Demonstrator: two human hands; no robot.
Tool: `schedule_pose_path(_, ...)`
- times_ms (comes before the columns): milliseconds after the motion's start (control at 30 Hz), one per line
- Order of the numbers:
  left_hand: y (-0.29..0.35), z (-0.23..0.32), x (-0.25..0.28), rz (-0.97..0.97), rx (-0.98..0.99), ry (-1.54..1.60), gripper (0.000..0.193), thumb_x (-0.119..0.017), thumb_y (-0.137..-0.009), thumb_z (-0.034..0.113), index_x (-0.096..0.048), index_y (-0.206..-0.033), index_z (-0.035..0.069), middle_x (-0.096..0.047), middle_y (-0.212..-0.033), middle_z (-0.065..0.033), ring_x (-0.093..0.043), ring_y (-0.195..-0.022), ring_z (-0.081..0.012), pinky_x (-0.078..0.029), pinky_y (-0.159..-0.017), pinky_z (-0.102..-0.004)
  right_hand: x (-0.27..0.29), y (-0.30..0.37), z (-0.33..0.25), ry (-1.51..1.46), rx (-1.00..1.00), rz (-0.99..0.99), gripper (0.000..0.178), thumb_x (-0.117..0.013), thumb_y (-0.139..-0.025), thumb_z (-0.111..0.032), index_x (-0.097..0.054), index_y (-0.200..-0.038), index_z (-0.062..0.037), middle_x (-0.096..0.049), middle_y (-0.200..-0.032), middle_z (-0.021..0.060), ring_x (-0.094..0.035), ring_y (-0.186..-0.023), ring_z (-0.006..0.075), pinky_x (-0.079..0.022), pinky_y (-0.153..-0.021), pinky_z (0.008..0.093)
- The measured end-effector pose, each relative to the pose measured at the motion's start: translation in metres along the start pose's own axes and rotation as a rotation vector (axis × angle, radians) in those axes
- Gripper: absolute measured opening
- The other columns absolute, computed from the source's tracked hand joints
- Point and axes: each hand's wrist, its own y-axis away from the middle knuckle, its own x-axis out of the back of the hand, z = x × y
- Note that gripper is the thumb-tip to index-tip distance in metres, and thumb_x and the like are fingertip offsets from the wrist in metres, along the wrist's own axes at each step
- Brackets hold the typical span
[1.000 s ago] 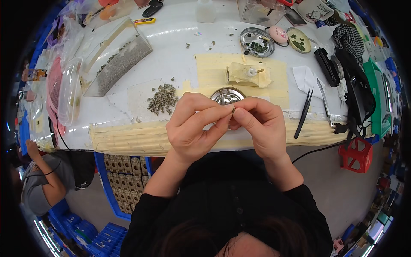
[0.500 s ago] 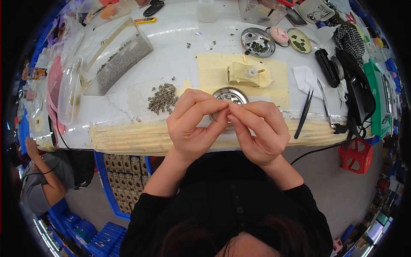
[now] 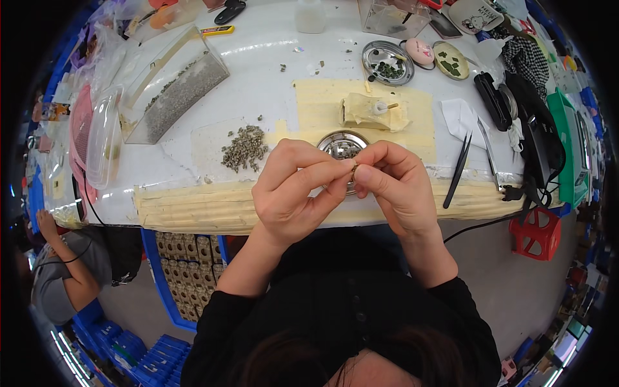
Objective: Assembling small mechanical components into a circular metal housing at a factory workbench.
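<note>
My left hand (image 3: 296, 190) and my right hand (image 3: 400, 184) meet at their fingertips above the near edge of the table. Both are closed in a pinch on a tiny brownish piece (image 3: 354, 169), mostly covered by the fingers, so its kind does not show. Just behind the fingertips sits a round shiny metal dish (image 3: 343, 139) with small bits in it, partly hidden by my hands. Left of my left hand lies a loose pile of small grey-green metal-like parts (image 3: 245, 148). Beyond the dish, a tape-wrapped block (image 3: 375, 113) carries a white piece with a thin stick.
Black tweezers (image 3: 458, 171) and a silver tool (image 3: 491, 158) lie at right, near a white tissue (image 3: 459, 119). Farther back stand a round dish of dark green pieces (image 3: 387, 63) and a clear bin of grey parts (image 3: 177, 97). Another person's arm (image 3: 68, 258) shows at far left.
My right hand has turned, its fingers now more upright, and its fingertips have dropped slightly. My left fingertips have shifted a little right and nearer. More of the metal dish shows.
</note>
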Motion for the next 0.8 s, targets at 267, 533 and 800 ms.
schedule_pose_path(267,0.003,-0.002,-0.001,0.000,0.138,0.018,0.023,-0.077,-0.068,-0.007,-0.072,-0.089,0.002,-0.064,-0.079,-0.0060,-0.060,-0.070,-0.0178,-0.047,-0.060,-0.0270,-0.011,-0.001,0.006,1.010,0.828,0.164,0.023,-0.075,-0.076,0.005,-0.074,-0.097,-0.0036,-0.066,-0.083,0.0053,-0.063,-0.071,0.0147,-0.050,-0.061,0.0254)
schedule_pose_path(533,0.004,-0.005,0.000,0.011,0.153,0.051,0.022,-0.076,-0.070,-0.008,-0.072,-0.090,0.002,-0.064,-0.079,-0.0066,-0.059,-0.070,-0.0171,-0.046,-0.060,-0.0265,-0.009,-0.009,0.013,1.159,1.067,0.203,0.029,-0.078,-0.071,0.002,-0.074,-0.099,-0.0027,-0.066,-0.082,0.0075,-0.062,-0.067,0.0198,-0.049,-0.058,0.0281)
schedule_pose_path(800,0.003,-0.003,-0.004,0.014,0.013,-0.073,0.028,-0.078,-0.065,-0.008,-0.073,-0.091,0.003,-0.063,-0.079,-0.0054,-0.059,-0.069,-0.0194,-0.046,-0.059,-0.0287,-0.013,-0.004,0.005,0.929,0.703,0.224,0.012,-0.078,-0.077,-0.002,-0.070,-0.087,-0.0007,-0.067,-0.077,0.0074,-0.064,-0.068,0.0157,-0.050,-0.059,0.0260)
